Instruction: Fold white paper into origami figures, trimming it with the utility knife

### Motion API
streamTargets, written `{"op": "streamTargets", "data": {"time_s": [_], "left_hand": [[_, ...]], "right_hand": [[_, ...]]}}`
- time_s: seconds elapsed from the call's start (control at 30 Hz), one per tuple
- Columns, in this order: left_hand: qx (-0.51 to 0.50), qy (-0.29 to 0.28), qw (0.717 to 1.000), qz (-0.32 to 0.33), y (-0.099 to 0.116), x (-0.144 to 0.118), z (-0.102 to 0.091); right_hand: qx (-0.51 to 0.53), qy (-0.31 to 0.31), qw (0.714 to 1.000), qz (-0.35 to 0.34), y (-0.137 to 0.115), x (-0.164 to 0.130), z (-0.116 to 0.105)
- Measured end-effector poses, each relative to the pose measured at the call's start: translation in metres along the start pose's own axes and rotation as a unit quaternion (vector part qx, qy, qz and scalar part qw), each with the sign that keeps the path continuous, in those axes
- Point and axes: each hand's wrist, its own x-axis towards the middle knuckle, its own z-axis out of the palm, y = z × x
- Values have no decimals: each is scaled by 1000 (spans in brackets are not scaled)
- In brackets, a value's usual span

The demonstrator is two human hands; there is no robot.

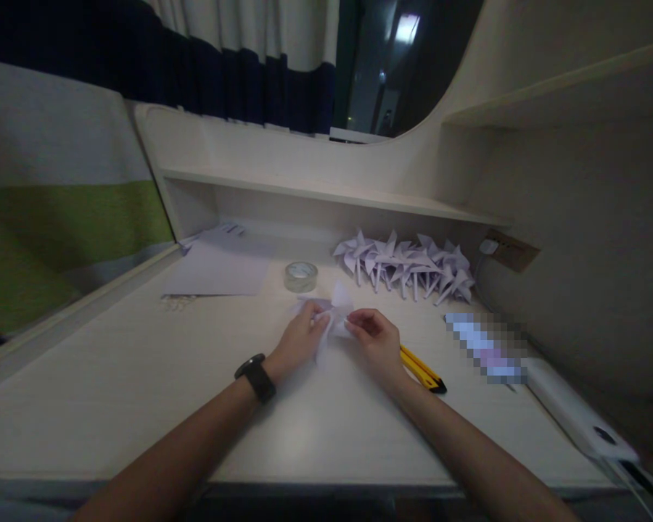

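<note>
White paper pinwheel [341, 296] sits between the two hands, near the middle of the bench [141, 391], just in front of a clear tape roll [300, 286]. The left hand's thumb and fingers pinch its left side, while the right hand [378, 339] closes thumb and fingertips on it near the centre; whether they also grip some small part there, I cannot tell. On the left hand [297, 339] side, bench top stretches out to the raised side rim, and below the forearms it runs to the straight front edge. Toward the back, room narrows: a paper stack [223, 264] lies back left, and a row of finished pinwheels [405, 264] bounds the back right, under the shelf [326, 190]. A yellow utility knife [423, 370] lies just beside the right wrist, slanting. One blade points to the back wall, another hangs toward the front edge, others spread sideways; the longest visible line runs back to front, leaning slightly left nearest the person.
</note>
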Motion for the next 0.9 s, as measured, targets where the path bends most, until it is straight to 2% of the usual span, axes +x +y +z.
{"op": "streamTargets", "data": {"time_s": [0.23, 0.47, 0.7, 0.9], "left_hand": [[4, 19, 1000, 23, -1, 1, 2], [15, 57, 998, -6, 6, 1, 1], [-24, 42, 999, 14, 1, 3, 7], [-36, 50, 998, 29, 6, 4, 3]], "right_hand": [[-53, -22, 998, -32, 6, -3, -2], [-73, -22, 995, -59, 6, -4, -3], [-84, -39, 994, -57, 6, -5, -2], [-91, -28, 993, -64, 6, -5, -3]]}}
